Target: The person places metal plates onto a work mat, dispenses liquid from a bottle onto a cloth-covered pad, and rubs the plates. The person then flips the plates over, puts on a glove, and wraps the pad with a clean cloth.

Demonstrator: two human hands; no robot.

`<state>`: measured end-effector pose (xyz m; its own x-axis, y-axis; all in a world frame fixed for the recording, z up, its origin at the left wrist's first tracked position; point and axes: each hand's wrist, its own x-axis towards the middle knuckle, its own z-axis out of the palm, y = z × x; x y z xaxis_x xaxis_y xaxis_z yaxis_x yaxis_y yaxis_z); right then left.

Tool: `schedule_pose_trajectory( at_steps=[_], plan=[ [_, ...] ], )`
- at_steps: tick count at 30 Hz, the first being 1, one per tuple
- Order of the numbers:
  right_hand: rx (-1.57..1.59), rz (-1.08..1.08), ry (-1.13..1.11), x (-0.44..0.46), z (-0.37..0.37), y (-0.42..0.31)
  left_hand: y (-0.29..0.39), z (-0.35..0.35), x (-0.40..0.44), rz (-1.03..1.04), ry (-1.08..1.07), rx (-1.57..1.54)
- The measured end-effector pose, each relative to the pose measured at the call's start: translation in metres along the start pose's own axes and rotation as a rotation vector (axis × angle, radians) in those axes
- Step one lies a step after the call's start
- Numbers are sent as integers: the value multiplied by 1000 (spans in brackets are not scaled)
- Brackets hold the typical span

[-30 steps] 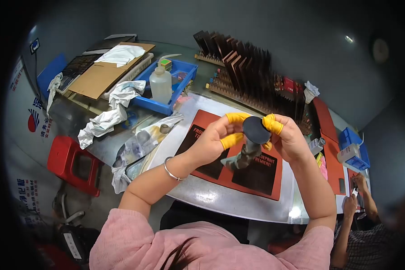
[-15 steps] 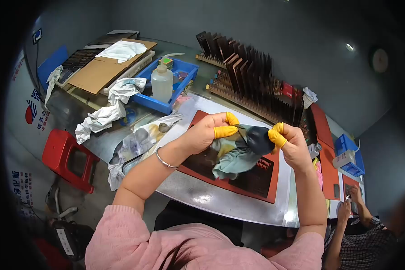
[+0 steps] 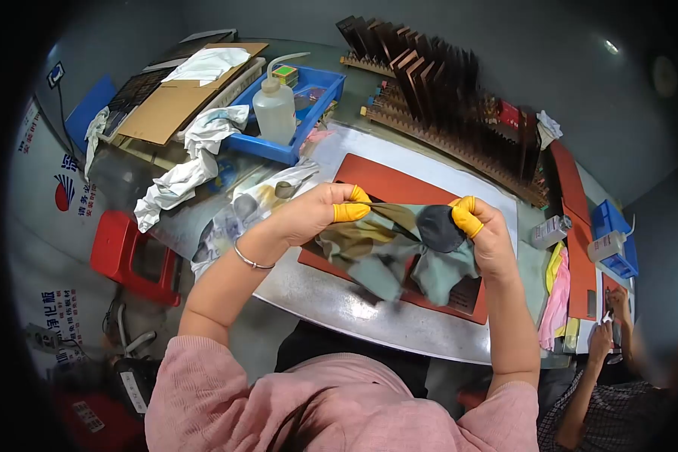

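Note:
A stained grey-green cloth (image 3: 380, 275) with yellowish and black patches hangs stretched between my hands. My left hand (image 3: 335, 209), in yellow finger cots, pinches its upper left corner. At the upper right, my right hand (image 3: 481, 226), also in yellow finger cots, grips the cloth beside a round black patch. Beneath the cloth lies a reddish-orange mat (image 3: 384, 175) on white sheeting; a dark plate on the mat is mostly hidden.
A blue tray (image 3: 267, 151) with a squeeze bottle (image 3: 275, 113) stands back left, near crumpled white rags (image 3: 175, 192). Slotted racks of dark plates (image 3: 437, 90) line the back. A red stool (image 3: 132, 252) is at left. Another person's hands (image 3: 609, 320) work at far right.
My hands have moved apart, spreading the cloth wider. My left hand has shifted left. The camera view has also shifted a little.

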<state>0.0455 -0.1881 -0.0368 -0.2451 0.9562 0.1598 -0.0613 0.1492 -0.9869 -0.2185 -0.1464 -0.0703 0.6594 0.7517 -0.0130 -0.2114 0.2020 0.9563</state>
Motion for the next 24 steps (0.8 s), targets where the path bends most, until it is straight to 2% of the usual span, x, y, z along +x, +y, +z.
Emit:
schedule_pose_trajectory(
  at_steps=[2, 5, 6, 8, 9, 10, 12, 14, 15, 16, 18, 19, 20, 21, 22, 24],
  plan=[
    [7, 39, -20, 3, -5, -1, -1, -9, -3, -27, -1, 28],
    [-49, 165, -202, 4, -14, -14, 2, -28, -3, -139, -205, 52],
    [-87, 145, -224, 4, -14, -18, 8, -23, -2, -204, -228, 110],
    [-255, 121, -141, 4, -11, -21, 5, -15, 1, -213, -399, 432],
    [-625, -169, -147, 7, -9, -19, -2, -8, 4, -270, -529, 669],
    [-994, -467, -149, 9, -6, -15, -15, 2, 8, -180, -771, 544],
    [-1363, -650, -116, 5, -1, 8, -23, 26, 0, -125, -798, 432],
    [-1331, -640, -100, -1, 3, 26, -24, 44, -8, -134, -913, 543],
    [-1298, -587, -79, -8, 8, 30, -7, 56, -8, -341, -987, 720],
    [-1156, -499, -72, -13, 15, 29, -11, 57, -10, -340, -985, 711],
    [-827, -474, -27, -15, 18, 32, -20, 62, -19, -63, -834, 378],
    [-647, -362, 17, -16, 15, 35, -40, 54, -16, -15, -810, 381],
    [-464, -254, 59, -17, 12, 38, -53, 43, -14, 130, -648, 537],
    [-217, -128, 127, -20, 17, 35, -51, 43, -14, -30, -515, 258],
    [-217, -133, 126, -22, 19, 35, -50, 43, -15, -185, -375, -22],
    [-102, -60, 133, -23, 20, 36, -45, 40, -7, -152, -273, -177]
  ],
)
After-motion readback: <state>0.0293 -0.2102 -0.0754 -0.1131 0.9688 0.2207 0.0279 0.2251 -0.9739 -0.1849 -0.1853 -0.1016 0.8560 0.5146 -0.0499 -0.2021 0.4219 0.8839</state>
